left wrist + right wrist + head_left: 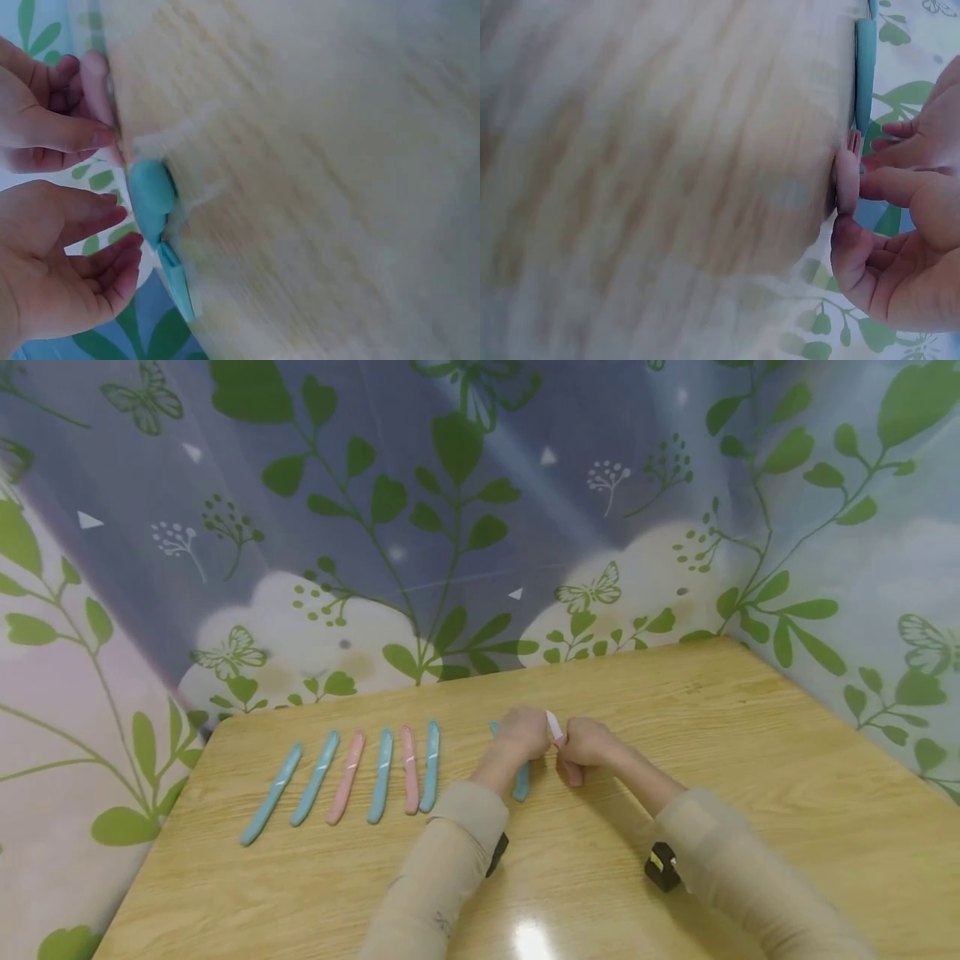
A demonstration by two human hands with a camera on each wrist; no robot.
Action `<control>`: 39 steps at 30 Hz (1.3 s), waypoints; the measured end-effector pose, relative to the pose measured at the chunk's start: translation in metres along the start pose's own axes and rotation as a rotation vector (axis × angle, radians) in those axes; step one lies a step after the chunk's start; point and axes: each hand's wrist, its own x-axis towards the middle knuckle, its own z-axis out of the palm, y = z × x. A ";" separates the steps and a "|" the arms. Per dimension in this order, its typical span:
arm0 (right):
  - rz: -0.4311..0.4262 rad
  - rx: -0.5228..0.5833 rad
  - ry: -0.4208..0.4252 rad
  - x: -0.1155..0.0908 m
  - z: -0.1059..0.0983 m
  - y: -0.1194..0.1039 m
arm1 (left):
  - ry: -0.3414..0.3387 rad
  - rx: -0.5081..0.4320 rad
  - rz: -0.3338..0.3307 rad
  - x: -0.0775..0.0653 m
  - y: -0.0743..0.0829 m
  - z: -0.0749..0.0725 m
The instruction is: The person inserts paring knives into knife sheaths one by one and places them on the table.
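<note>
In the head view my right hand [590, 742] pinches a pink-handled knife [573, 772] with a pale blade end pointing up and away. The right wrist view shows its thumb and finger on the pink handle [847, 184] at the table edge. My left hand [525, 732] is close beside the blade end, above a blue knife [521, 783] lying on the table and partly hidden by the hand. In the left wrist view, the left hand [75, 262] has relaxed, slightly bent fingers with nothing between them, next to the blue knife [153, 187].
Left of the hands, several blue knives [381, 777] and two pink knives [347, 777] lie in a spaced row on the wooden table [300, 893]. A patterned curtain [480, 552] hangs behind the table. Black wrist devices [662, 867] sit under the sleeves.
</note>
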 end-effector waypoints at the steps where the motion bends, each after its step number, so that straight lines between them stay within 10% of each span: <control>1: 0.009 0.012 -0.008 -0.001 -0.001 0.001 | -0.002 0.026 -0.008 0.000 0.001 0.001; 39: 0.060 0.039 -0.032 -0.015 -0.013 0.025 | -0.031 0.119 0.024 0.003 0.029 0.009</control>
